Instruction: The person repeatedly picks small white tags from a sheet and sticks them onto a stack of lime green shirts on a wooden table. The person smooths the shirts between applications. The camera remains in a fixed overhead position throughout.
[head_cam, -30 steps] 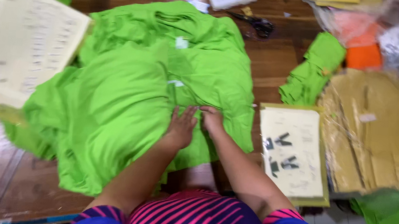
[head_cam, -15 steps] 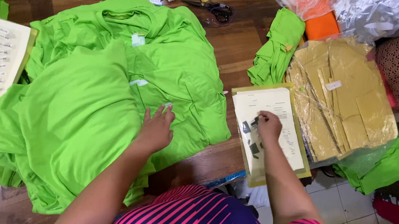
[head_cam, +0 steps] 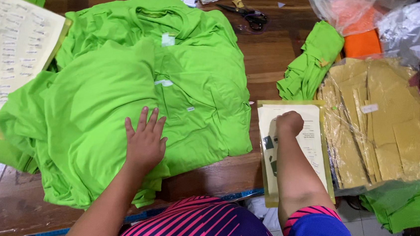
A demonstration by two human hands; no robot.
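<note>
Our left hand lies open, flat on the green shirt; our right hand, fingers curled closed, presses the sticker sheet near the table edge.

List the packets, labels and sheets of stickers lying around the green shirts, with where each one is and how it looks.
Sticker sheet: under the right hand, pale rectangle, yellow backing, few dark stickers.
Second sheet: far left, pale, rows of small marks.
Clear bag: right of the sticker sheet, holds tan cards.
Neck label: small white square on top shirt, beyond the left hand.

Two hands, one pair of scissors, two sticker sheets.
</note>
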